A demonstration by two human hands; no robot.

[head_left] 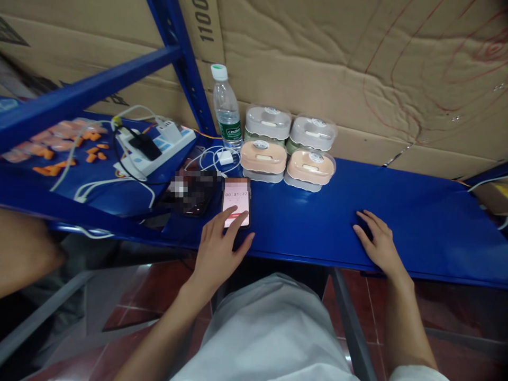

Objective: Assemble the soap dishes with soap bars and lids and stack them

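My left hand (222,246) is open over the lower part of a smartphone (237,190), its fingers spread above the screen; whether a fingertip touches the glass I cannot tell. The phone lies on the blue table (301,222) and shows a timer at 00:31:22. Farther right, my right hand (377,241) rests open on the tabletop with nothing in it. Beyond the phone stand several small oval boxes with clear lids, among them a grey one (268,124) at the back and a peach one (263,157) in front.
A water bottle (227,114) stands behind a white charger (225,157). Left of the phone lies a dark, partly blurred device (194,196). Past the blue shelf post (178,58) are a power strip (166,151) and orange foam pieces (92,153). Cardboard (317,63) lines the back.
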